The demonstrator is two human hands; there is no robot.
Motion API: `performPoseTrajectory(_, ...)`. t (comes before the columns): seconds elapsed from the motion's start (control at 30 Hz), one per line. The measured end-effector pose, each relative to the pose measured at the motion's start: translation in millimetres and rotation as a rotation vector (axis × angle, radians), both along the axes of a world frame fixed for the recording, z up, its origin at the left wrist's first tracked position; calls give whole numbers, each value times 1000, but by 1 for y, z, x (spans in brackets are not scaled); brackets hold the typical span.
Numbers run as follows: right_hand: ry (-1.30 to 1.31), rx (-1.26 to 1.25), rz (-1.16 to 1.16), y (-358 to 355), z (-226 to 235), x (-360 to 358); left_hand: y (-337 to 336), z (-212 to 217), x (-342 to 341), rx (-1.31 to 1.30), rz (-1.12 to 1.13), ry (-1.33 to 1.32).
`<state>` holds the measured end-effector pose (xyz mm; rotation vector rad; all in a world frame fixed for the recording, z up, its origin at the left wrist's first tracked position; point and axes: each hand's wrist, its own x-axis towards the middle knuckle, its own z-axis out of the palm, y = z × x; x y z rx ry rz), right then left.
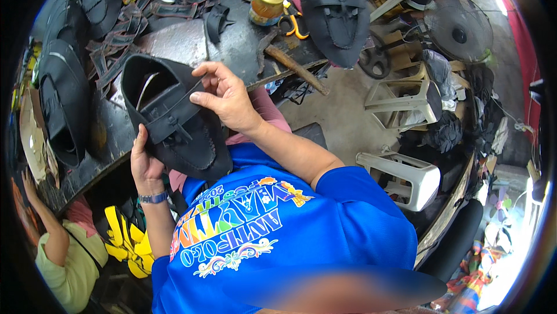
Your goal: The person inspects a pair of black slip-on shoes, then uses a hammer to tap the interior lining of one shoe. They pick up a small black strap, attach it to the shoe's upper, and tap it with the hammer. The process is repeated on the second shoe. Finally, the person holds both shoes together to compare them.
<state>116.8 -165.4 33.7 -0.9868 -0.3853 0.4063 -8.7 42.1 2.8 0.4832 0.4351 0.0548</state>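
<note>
A black shoe upper (pixel 200 154) with a strap across its front and stitching round the toe is tilted before my chest, its wide opening facing up and away. My left hand (pixel 148 163) holds it by the lower left side, thumb upright along the outside. At its right edge, near the strap's end, my right hand (pixel 227 96) has thumb and forefinger bent round the rim. The other right fingers are curled. More black uppers of the same kind, such as one at the top right (pixel 335 15) and one at the left (pixel 62 102), lie on the table.
The dark worktable (pixel 107 134) carries strap pieces (pixel 119 44), a yellow-lidded jar (pixel 268 5), orange-handled scissors (pixel 297 22) and a wooden-handled hammer (pixel 296 69). White stools (pixel 400 180) and a fan (pixel 458 26) stand at the right. Another person (pixel 69 256) is at the lower left.
</note>
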Motion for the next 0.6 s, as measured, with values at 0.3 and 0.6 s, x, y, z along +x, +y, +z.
performPoseTrajectory(0.3, -34, 21, -43, -1, 4, 2, -16, 19, 7, 92, 58, 43)
performPoseTrajectory(0.6, -32, 0, -107, -6, 16, -1, -26, 45, 9, 348, 2, 17)
